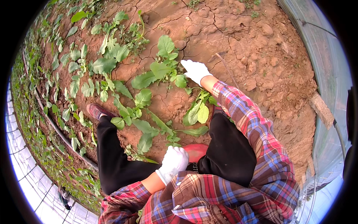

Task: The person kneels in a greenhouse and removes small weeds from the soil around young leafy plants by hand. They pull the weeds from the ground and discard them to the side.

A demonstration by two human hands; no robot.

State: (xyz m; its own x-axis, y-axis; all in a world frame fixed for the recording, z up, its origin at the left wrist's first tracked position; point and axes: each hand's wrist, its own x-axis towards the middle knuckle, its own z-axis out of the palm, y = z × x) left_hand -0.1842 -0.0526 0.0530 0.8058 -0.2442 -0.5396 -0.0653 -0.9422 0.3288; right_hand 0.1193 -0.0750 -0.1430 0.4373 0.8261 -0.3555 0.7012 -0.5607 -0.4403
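My right hand (pixel 195 71), in a white glove, reaches forward to the right edge of a leafy green plant (pixel 160 70) growing from cracked reddish soil; its fingertips are partly hidden, and whether they grip a stem cannot be told. Near my lap, my left hand (pixel 174 162), also gloved in white, is curled into a fist beside a red rounded object (pixel 195 152); nothing shows in it. Between my legs, broad-leaved plants (pixel 145 126) spread over the ground. A plant with paler leaves (pixel 198 110) lies by my right knee, below the right forearm.
A small hoe-like tool with a thin handle (pixel 226 65) lies on the soil beyond my right forearm. Dense plants and a dark hose (pixel 60 133) run along the left. Plastic sheeting (pixel 327 64) and a rough block (pixel 321 110) border the right. A distant person (pixel 65 197) appears lower left.
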